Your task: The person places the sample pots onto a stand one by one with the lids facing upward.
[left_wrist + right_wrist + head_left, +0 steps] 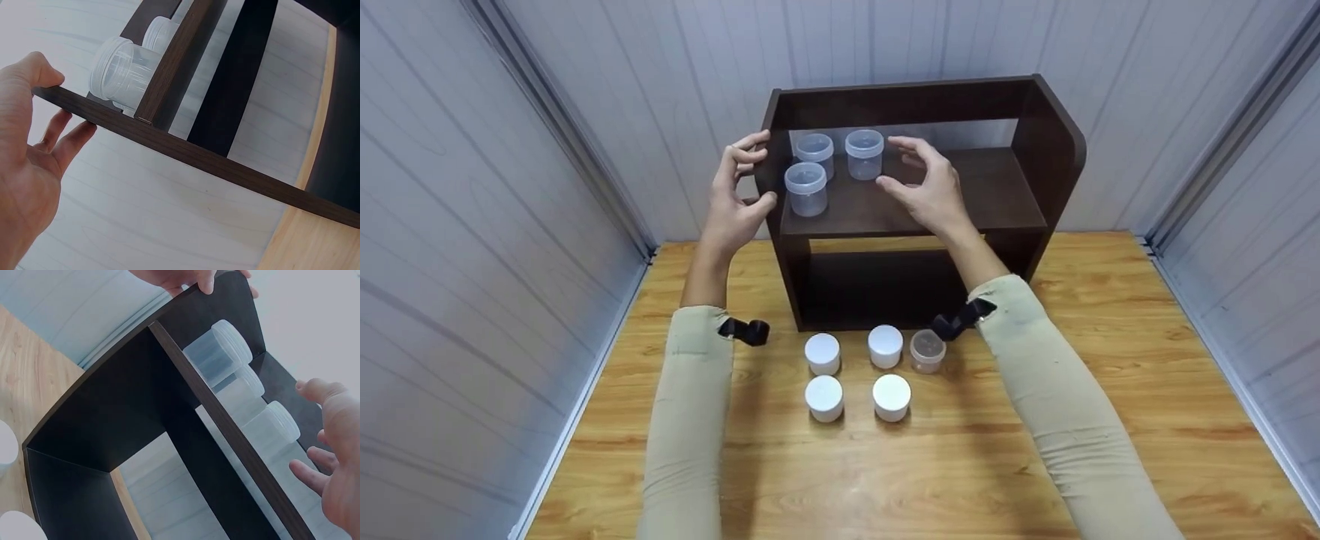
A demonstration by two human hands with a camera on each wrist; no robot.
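Four white-lidded jars [824, 397] and one clear-lidded jar [927, 350] stand on the wooden table [1110, 390] just in front of the dark shelf unit [1050, 150]. On its upper board sit three clear plastic jars [806, 189] toward the left end. Left hand [735, 202] grips the unit's left side panel, thumb in front, fingers curled round the edge. Right hand [930, 187] hovers over the board just right of the jars, fingers spread and loosely bent, holding nothing. Jars look light, stiff and smooth, probably best taken round the wall below the rim. Whether the shelf jars have lids or contents is hard to make out.
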